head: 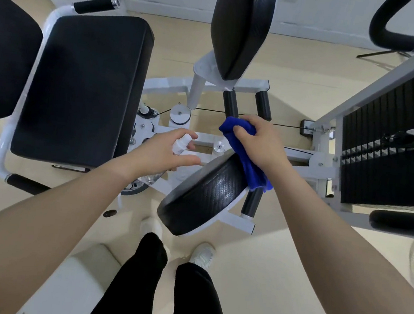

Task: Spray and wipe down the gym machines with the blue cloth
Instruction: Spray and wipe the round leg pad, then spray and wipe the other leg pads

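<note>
My right hand (260,139) grips the blue cloth (249,161), which hangs over the upper edge of a black oval pad (201,199) on a white-framed gym machine. My left hand (165,152) holds a clear spray bottle with a white nozzle (180,145), its fingers curled round the neck, just left of that pad. The bottle's body shows under my wrist. A second black pad (239,30) stands farther off, above both hands.
A wide black seat (80,87) with white rails and black grips fills the left. A black weight stack (391,140) in a white frame stands on the right. A cable runs across behind my hands. My legs and white shoes stand on the beige floor below.
</note>
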`<act>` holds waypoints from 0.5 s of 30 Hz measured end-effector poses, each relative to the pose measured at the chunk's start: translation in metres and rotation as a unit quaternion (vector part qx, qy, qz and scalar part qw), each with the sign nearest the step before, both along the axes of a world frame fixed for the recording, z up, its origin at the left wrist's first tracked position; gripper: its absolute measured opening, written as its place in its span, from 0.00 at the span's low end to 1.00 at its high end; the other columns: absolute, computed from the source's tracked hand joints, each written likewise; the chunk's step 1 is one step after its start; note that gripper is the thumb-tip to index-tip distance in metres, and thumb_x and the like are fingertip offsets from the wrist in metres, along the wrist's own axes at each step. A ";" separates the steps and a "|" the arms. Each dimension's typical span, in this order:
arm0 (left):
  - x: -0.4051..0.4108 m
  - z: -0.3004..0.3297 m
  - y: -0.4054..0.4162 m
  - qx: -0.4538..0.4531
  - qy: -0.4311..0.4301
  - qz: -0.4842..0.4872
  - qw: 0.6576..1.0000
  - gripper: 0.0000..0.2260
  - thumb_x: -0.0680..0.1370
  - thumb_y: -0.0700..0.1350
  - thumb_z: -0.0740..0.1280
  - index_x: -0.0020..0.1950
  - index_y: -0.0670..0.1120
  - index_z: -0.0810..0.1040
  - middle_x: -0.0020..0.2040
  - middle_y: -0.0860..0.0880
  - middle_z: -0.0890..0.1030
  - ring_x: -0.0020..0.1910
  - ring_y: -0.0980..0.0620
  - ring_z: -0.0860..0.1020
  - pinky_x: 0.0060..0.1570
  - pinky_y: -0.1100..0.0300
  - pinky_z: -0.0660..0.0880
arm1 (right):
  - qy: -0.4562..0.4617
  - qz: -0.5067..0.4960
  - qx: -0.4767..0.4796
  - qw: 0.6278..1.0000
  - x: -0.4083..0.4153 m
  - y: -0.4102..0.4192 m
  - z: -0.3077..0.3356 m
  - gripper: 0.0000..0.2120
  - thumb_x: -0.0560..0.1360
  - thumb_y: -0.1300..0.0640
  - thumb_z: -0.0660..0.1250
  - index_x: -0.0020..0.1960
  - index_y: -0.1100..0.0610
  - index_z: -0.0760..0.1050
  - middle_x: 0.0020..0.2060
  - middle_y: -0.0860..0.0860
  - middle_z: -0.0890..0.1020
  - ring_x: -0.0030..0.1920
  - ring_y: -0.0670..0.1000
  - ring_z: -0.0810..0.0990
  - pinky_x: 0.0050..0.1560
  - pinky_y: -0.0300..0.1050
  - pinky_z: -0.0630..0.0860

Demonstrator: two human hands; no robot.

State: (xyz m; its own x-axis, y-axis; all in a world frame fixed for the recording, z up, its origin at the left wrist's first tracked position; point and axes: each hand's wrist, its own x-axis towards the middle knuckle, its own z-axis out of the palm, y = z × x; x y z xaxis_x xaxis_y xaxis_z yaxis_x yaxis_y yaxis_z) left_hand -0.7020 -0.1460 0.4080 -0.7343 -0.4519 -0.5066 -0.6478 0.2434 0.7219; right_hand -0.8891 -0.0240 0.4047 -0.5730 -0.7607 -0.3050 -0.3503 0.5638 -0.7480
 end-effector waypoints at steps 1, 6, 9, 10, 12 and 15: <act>0.000 0.001 -0.003 0.013 0.010 0.022 1.000 0.12 0.74 0.54 0.69 0.56 0.58 0.74 0.44 0.60 0.80 0.37 0.57 0.78 0.35 0.69 0.72 | 0.002 -0.003 -0.003 1.000 0.001 -0.006 0.003 0.11 0.76 0.53 0.62 0.57 0.49 0.76 0.47 0.47 0.80 0.49 0.50 0.77 0.50 0.46 0.74; -0.002 0.004 -0.024 0.047 0.031 0.053 0.997 0.12 0.80 0.55 0.59 0.49 0.50 0.77 0.33 0.55 0.79 0.28 0.56 0.73 0.36 0.63 0.71 | 0.001 -0.020 0.011 1.000 -0.006 -0.029 0.007 0.10 0.75 0.53 0.62 0.55 0.49 0.77 0.45 0.46 0.80 0.48 0.51 0.78 0.51 0.50 0.76; -0.009 0.005 -0.047 0.119 0.050 0.083 0.988 0.21 0.80 0.58 0.56 0.42 0.43 0.77 0.30 0.48 0.75 0.30 0.50 0.71 0.40 0.54 0.70 | -0.005 -0.027 0.020 0.999 -0.009 -0.050 0.013 0.09 0.75 0.52 0.62 0.54 0.48 0.77 0.45 0.47 0.80 0.47 0.51 0.78 0.51 0.51 0.77; -0.013 0.005 -0.057 0.132 0.048 0.086 0.986 0.24 0.80 0.60 0.56 0.40 0.42 0.76 0.29 0.47 0.74 0.31 0.48 0.71 0.40 0.53 0.69 | -0.006 -0.027 0.023 0.999 -0.011 -0.058 0.015 0.09 0.75 0.52 0.62 0.54 0.47 0.77 0.45 0.47 0.80 0.47 0.51 0.78 0.50 0.50 0.77; -0.024 0.007 -0.074 0.147 0.042 0.085 0.985 0.26 0.76 0.65 0.57 0.36 0.42 0.74 0.29 0.46 0.73 0.31 0.47 0.70 0.39 0.53 0.68 | -0.010 -0.029 0.029 0.999 -0.014 -0.076 0.021 0.10 0.76 0.52 0.62 0.56 0.47 0.76 0.47 0.47 0.80 0.48 0.50 0.78 0.50 0.48 0.76; -0.045 0.013 -0.106 0.163 0.046 0.091 0.981 0.23 0.78 0.59 0.57 0.32 0.43 0.70 0.29 0.46 0.72 0.30 0.49 0.69 0.35 0.56 0.69 | -0.009 -0.034 0.024 0.999 -0.022 -0.111 0.030 0.12 0.78 0.52 0.61 0.60 0.49 0.74 0.50 0.47 0.79 0.49 0.49 0.76 0.49 0.44 0.73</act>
State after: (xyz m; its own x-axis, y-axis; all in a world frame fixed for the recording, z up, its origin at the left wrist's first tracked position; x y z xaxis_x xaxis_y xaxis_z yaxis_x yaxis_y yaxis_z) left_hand -0.7469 -0.2516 0.4213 -0.7054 -0.4042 -0.5822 -0.5883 -0.1242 0.7991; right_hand -0.9107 -0.1350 0.4351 -0.6166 -0.7047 -0.3510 -0.2973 0.6212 -0.7251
